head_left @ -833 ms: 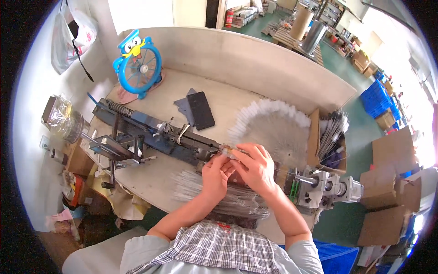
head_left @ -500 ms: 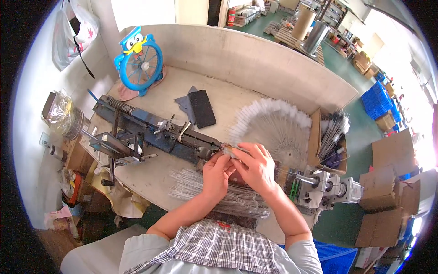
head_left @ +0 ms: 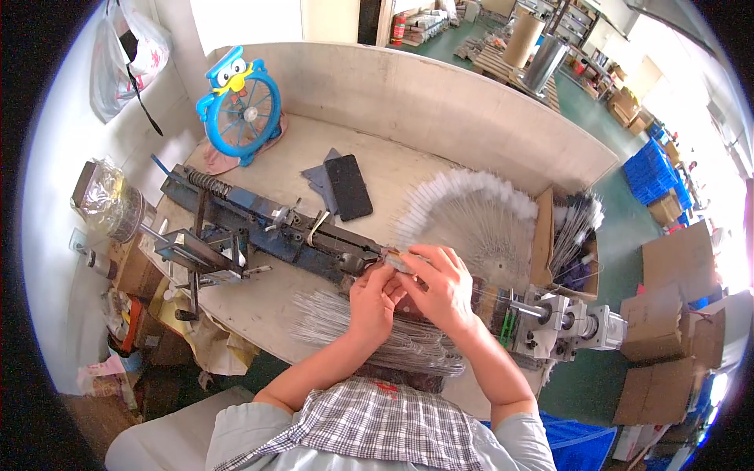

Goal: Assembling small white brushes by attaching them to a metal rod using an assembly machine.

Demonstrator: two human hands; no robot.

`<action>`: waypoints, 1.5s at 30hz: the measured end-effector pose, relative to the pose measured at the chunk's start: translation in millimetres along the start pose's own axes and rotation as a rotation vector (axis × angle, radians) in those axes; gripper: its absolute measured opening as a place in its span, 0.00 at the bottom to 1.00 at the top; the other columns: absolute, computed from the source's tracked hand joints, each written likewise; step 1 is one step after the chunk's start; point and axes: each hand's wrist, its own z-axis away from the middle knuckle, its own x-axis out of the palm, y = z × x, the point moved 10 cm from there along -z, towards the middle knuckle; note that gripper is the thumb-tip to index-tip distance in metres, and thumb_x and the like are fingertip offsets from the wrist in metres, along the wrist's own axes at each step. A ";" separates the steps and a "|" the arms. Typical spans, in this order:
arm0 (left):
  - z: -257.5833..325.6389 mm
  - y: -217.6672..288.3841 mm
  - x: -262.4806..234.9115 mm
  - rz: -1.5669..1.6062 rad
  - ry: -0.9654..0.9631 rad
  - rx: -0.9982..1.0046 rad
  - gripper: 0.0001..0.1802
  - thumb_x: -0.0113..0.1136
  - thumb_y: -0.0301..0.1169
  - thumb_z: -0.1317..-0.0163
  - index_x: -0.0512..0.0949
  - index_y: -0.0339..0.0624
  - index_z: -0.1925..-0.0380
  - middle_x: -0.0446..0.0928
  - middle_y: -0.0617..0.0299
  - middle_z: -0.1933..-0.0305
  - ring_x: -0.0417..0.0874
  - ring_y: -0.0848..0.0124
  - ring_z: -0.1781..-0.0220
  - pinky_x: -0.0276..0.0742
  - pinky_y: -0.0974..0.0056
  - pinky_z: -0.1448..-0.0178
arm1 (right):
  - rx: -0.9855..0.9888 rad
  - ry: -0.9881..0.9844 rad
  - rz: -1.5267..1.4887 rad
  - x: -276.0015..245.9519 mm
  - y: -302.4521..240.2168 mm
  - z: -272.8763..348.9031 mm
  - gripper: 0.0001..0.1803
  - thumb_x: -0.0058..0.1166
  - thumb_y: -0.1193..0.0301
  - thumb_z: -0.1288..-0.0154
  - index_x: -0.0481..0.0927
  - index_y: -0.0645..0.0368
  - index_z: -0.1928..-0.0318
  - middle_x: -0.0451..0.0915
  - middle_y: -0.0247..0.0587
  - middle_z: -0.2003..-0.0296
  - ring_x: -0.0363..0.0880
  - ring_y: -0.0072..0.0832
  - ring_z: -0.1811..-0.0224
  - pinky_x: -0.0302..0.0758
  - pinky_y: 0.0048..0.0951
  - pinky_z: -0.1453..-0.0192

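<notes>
Both of my hands meet at the right end of a long dark metal jig (head_left: 271,224) on the bench. My left hand (head_left: 369,306) is closed, its thumb and fingertips pressed together beside the jig's end. My right hand (head_left: 441,289) bends over from the right, with thumb and fingers pinched at the same spot. A small pale piece (head_left: 399,263) shows between the fingertips; its kind is mostly hidden. Under my wrists lies a thick bundle of thin bent metal wires (head_left: 322,318). Beyond my right hand, thin wire brushes with white bristle tips (head_left: 463,188) lie spread in a fan.
A motor unit with a shaft (head_left: 569,322) stands at the bench's right. Behind it is a cardboard box (head_left: 542,243) of wire brushes. A black phone (head_left: 348,188) lies on grey cloth; a blue cartoon fan (head_left: 239,110) stands farther left. A crank handle (head_left: 187,314) juts out at the left front.
Almost nothing differs. Both hands stay at the jig's end, with only a slight shift of the fingers.
</notes>
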 end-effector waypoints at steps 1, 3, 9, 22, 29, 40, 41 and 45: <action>-0.2 -0.5 1.2 -0.035 -0.003 -0.004 0.08 0.53 0.29 0.36 0.75 0.38 0.60 0.79 0.61 0.60 0.81 0.72 0.59 0.76 0.66 0.51 | 0.000 -0.001 0.001 0.6 0.5 -0.1 0.17 0.64 0.71 0.56 0.82 0.53 0.60 0.79 0.33 0.59 0.77 0.34 0.59 0.75 0.34 0.56; 1.0 0.8 1.7 -0.040 0.004 0.007 0.08 0.53 0.28 0.36 0.75 0.37 0.59 0.79 0.60 0.60 0.81 0.72 0.58 0.76 0.66 0.51 | 0.015 0.012 0.033 0.3 1.8 0.5 0.18 0.65 0.71 0.57 0.82 0.53 0.60 0.79 0.33 0.59 0.77 0.34 0.59 0.75 0.34 0.56; -0.8 1.0 2.0 -0.062 0.012 0.027 0.08 0.53 0.25 0.37 0.74 0.35 0.58 0.78 0.59 0.59 0.81 0.71 0.57 0.78 0.66 0.51 | -0.014 0.022 0.081 -7.1 0.0 2.2 0.17 0.65 0.70 0.57 0.82 0.52 0.61 0.79 0.33 0.60 0.77 0.33 0.59 0.74 0.34 0.57; -1.7 -2.0 2.7 -0.086 0.024 -0.005 0.07 0.54 0.27 0.38 0.74 0.40 0.61 0.78 0.61 0.61 0.80 0.71 0.59 0.75 0.64 0.50 | -0.040 -0.018 0.086 -6.8 3.4 2.6 0.14 0.66 0.69 0.56 0.83 0.53 0.65 0.80 0.34 0.63 0.78 0.33 0.61 0.74 0.34 0.58; 3.7 1.9 6.0 -0.027 0.053 -0.070 0.21 0.44 0.47 0.33 0.72 0.40 0.55 0.77 0.58 0.55 0.78 0.68 0.54 0.73 0.62 0.49 | 0.027 -0.049 0.074 -25.9 0.1 -5.5 0.13 0.66 0.69 0.56 0.83 0.54 0.65 0.80 0.34 0.65 0.77 0.33 0.61 0.73 0.33 0.58; 13.5 4.5 9.5 -0.238 -0.002 -0.124 0.38 0.31 0.62 0.34 0.67 0.38 0.45 0.74 0.55 0.47 0.75 0.63 0.45 0.70 0.61 0.44 | 0.097 -0.147 0.135 -18.0 12.9 19.4 0.07 0.62 0.73 0.52 0.82 0.57 0.70 0.78 0.34 0.72 0.75 0.34 0.63 0.72 0.34 0.58; 13.7 2.1 10.8 -0.261 -0.001 -0.151 0.38 0.31 0.62 0.34 0.67 0.38 0.45 0.74 0.55 0.47 0.75 0.63 0.45 0.70 0.61 0.44 | 0.087 -0.148 0.127 -19.0 14.4 18.6 0.07 0.62 0.73 0.52 0.82 0.57 0.69 0.78 0.35 0.72 0.75 0.34 0.63 0.72 0.34 0.57; 18.4 4.1 8.9 -0.329 -0.018 -0.141 0.37 0.34 0.60 0.33 0.62 0.37 0.40 0.69 0.54 0.41 0.72 0.61 0.41 0.67 0.60 0.42 | 0.061 -0.066 -0.001 -36.8 10.1 13.5 0.07 0.62 0.75 0.51 0.82 0.59 0.68 0.80 0.36 0.68 0.76 0.35 0.60 0.73 0.34 0.55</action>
